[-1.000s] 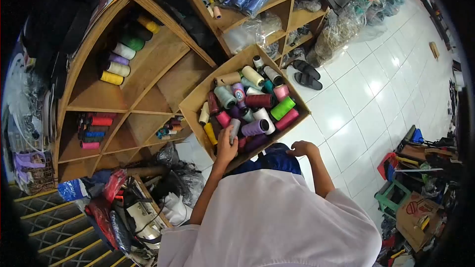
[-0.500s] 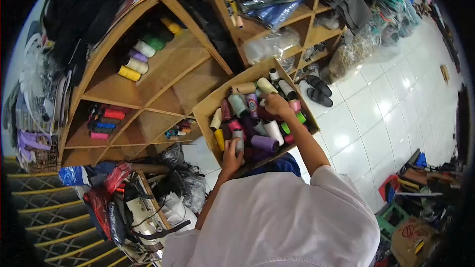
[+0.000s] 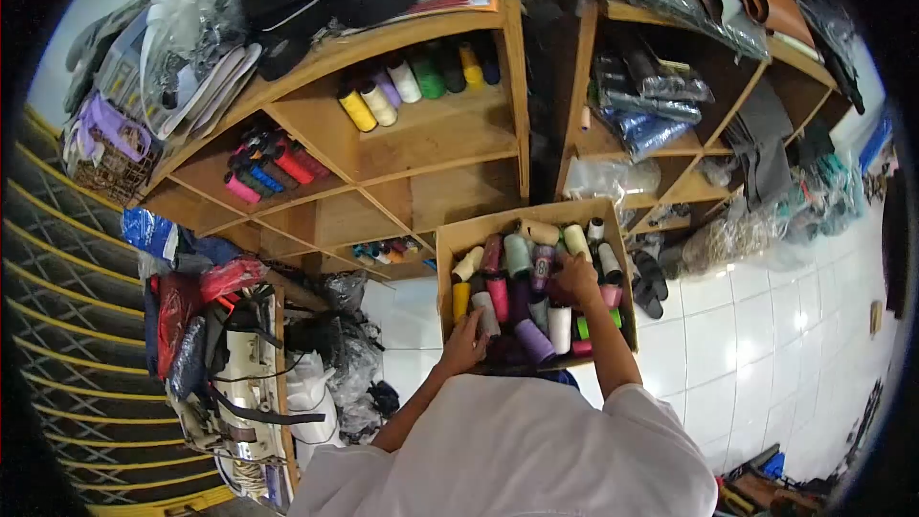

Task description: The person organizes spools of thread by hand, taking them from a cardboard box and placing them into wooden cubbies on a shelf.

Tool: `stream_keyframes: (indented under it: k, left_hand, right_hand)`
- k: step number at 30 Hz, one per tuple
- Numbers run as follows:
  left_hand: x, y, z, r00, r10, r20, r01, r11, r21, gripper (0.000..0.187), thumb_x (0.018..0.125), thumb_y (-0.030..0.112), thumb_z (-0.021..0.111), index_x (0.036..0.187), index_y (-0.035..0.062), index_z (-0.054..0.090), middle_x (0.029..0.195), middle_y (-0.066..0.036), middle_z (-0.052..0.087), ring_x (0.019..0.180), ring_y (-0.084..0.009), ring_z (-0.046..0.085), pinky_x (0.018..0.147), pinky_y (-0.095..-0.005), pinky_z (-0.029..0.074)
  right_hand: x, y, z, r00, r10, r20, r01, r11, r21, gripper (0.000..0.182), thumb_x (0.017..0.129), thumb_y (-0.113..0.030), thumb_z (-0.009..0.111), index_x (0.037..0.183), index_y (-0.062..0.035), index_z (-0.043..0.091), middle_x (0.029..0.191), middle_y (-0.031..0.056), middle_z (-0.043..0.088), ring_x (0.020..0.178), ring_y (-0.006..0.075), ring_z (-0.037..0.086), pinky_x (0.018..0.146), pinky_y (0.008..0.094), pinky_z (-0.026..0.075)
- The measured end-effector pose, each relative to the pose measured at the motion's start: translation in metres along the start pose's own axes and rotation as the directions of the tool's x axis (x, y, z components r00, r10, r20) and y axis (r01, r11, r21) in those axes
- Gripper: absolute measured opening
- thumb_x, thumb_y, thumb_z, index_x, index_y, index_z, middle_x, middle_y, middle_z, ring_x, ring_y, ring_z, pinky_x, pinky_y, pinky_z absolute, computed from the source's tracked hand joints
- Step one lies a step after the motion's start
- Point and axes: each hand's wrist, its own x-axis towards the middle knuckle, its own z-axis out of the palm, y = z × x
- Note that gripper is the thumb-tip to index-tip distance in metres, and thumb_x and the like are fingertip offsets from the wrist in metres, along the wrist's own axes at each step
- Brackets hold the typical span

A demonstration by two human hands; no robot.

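Note:
A cardboard box [image 3: 446,273] full of thread spools sits in front of my body. My left hand [image 3: 463,343] is at its near left corner, with the fingers closed around a grey thread spool [image 3: 485,313]. Reaching over the right side, my right hand [image 3: 577,278] is down among the spools with its fingers bent, just below a cream spool [image 3: 577,241]; whatever its fingertips grip is hidden. Around the hands lie a purple spool [image 3: 534,340], a white spool [image 3: 560,330], a pink spool [image 3: 498,297] and a pale green spool [image 3: 517,254].
Behind the box, a wooden shelf [image 3: 440,148] holds a row of spools, including a yellow one [image 3: 357,111]. Another shelf [image 3: 708,148] with plastic-wrapped rolls stands to the right. Black sandals [image 3: 650,284] lie on the white tiled floor [image 3: 747,345]. A sewing machine [image 3: 244,373] is at left.
The view has turned and shifted, so the shelves and box appear more upright and farther right. My left hand stays on the grey spool; my right hand remains among the spools.

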Motion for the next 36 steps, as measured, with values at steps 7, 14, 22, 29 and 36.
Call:
stream_keyframes:
  k: [7,14,22,29,36]
  left_hand:
    - [0.022,0.011,-0.033,0.932,0.155,-0.326,0.009,0.892,0.452,0.065,0.083,0.021,0.066,0.142,0.0077,0.043,0.133,-0.020,0.046,0.116,-0.0394,0.046,0.095,-0.0503,0.039]
    - [0.029,-0.030,-0.020,0.957,0.066,-0.282,0.058,0.910,0.410,0.071,0.083,0.012,0.062,0.147,0.0041,0.034,0.148,-0.025,0.030,0.134,-0.0431,0.035,0.115,-0.0525,0.028]
    - [0.031,-0.042,-0.019,0.955,0.074,-0.286,0.039,0.928,0.371,0.065,0.083,0.003,0.057,0.144,0.0007,0.037,0.155,-0.022,0.022,0.130,-0.0468,0.037,0.112,-0.0515,0.032]
    - [0.030,-0.044,-0.018,0.951,0.100,-0.291,0.027,0.914,0.405,0.059,0.077,0.001,0.060,0.134,-0.0037,0.047,0.157,-0.020,0.022,0.131,-0.0420,0.038,0.111,-0.0472,0.034]
    - [0.030,-0.048,-0.015,0.933,0.140,-0.332,0.017,0.904,0.428,0.054,0.077,0.000,0.060,0.130,-0.0046,0.050,0.157,-0.019,0.024,0.127,-0.0420,0.040,0.108,-0.0494,0.036]
  right_hand:
    - [0.015,0.016,0.015,0.997,-0.079,-0.022,0.075,0.985,-0.155,0.031,0.089,-0.027,0.058,0.116,-0.0117,0.063,0.115,0.0217,0.061,0.105,0.0410,0.065,0.081,0.0481,0.057]
    - [0.002,0.019,-0.033,0.985,-0.144,-0.096,0.138,0.988,-0.067,0.047,0.067,-0.020,0.082,0.107,-0.0074,0.061,0.092,0.0220,0.068,0.088,0.0422,0.067,0.077,0.0491,0.055]
    - [-0.048,-0.033,-0.153,0.958,0.067,-0.279,0.241,0.341,0.909,0.041,0.088,-0.028,0.075,0.121,-0.0070,0.060,0.088,0.0050,0.060,0.079,0.0110,0.059,0.066,0.0246,0.052]
    - [-0.066,-0.127,-0.139,0.975,-0.221,0.027,-0.167,-0.649,0.742,0.041,0.097,-0.032,0.062,0.120,0.0010,0.058,0.114,0.0139,0.065,0.100,0.0204,0.064,0.087,0.0270,0.055]
    - [-0.052,-0.208,-0.145,0.922,-0.378,0.088,-0.357,-0.738,0.573,0.045,0.089,-0.026,0.072,0.126,-0.0098,0.051,0.117,0.0127,0.057,0.114,0.0315,0.057,0.097,0.0471,0.050]
